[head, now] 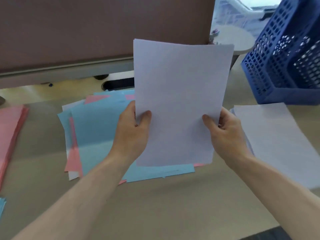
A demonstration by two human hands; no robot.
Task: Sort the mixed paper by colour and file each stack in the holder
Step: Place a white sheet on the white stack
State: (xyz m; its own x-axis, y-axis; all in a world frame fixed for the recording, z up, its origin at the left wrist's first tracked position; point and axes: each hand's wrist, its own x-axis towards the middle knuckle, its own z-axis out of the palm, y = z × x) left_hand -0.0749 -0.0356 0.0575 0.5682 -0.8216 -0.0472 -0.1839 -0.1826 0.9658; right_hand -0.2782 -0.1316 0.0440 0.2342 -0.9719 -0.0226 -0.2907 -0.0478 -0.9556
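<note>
White sheets [180,101]: we hold them upright above the table [173,205], and their lower edge hangs just over the mixed pile. Holding them by both sides keeps the thin paper flat, and we think it also lets us check that all of it is one colour.
Left hand [133,129]: it grips the left edge of the white sheets low down. The thumb lies on the front; the fingers are hidden behind.
Right hand [225,130]: it grips the right edge at the same height, with the thumb on the front and the fingers curled behind.
Hands together or apart: apart, with the width of the sheets between them.
Mixed pile [97,129]: blue, pink and a little white paper lies fanned in the middle of the table. The loose spread lets each colour show at the edges.
Pink stack [10,127]: it lies at the far left, well apart from the pile, so the colours do not mix again.
White stack [277,139]: it lies on the right, just beside the right hand. We judge it the natural place for the held sheets.
Blue corner [2,205]: it sits at the lower left edge and is mostly cut off; perhaps it is the blue stack.
Holder [284,63]: it is blue lattice plastic at the far right, behind the white stack. We cannot tell whether paper is inside.
Stage: we are sorting, and the filing seems not yet begun.
</note>
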